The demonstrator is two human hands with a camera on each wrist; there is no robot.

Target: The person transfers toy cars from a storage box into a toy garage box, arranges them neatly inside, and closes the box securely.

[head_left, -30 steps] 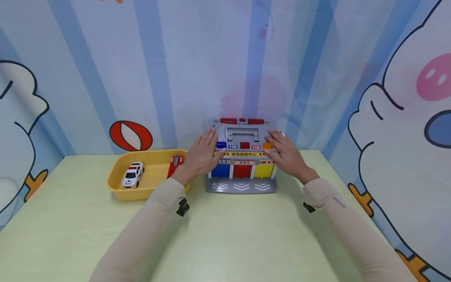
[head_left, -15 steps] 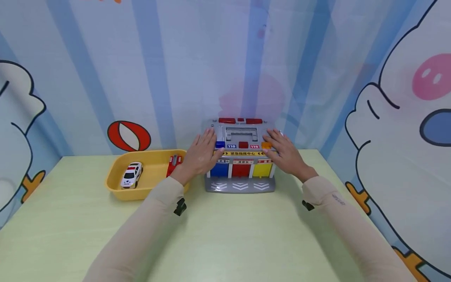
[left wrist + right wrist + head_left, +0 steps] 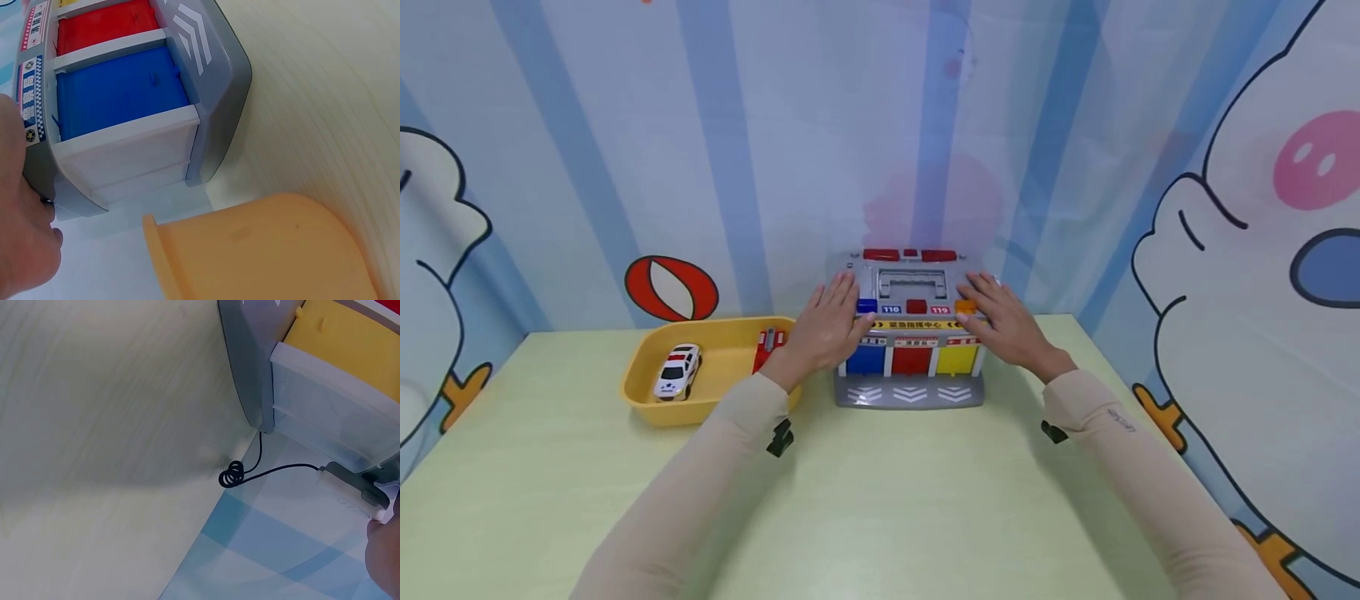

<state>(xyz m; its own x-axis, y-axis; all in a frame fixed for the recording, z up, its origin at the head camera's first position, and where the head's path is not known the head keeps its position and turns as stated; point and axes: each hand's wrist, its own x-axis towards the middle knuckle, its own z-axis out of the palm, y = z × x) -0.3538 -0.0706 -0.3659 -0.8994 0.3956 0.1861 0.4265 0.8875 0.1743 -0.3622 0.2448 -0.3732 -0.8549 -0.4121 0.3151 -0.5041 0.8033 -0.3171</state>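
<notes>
A grey toy garage [image 3: 910, 392] with blue, red and yellow doors stands at the back of the table, a folded handle on its roof. My left hand [image 3: 826, 332] rests on the roof's left end, fingers extended and thumb by the blue button [image 3: 867, 306]. On the other end lies my right hand [image 3: 1009, 325], fingers extended beside the orange button [image 3: 966, 307]. Neither hand grips anything that I can see. The right wrist view shows a white and grey handset [image 3: 353, 490] on the garage's side, joined to a coiled black cord [image 3: 232, 475].
Left of the garage sits a yellow tray [image 3: 715, 411]. It holds a white toy car [image 3: 678, 372] and a red toy vehicle [image 3: 767, 346], partly hidden by my left hand. A patterned curtain [image 3: 820, 150] hangs behind the pale green table [image 3: 880, 508].
The head view has shifted slightly, so everything appears a little further left. Both hands keep their places on the garage roof.
</notes>
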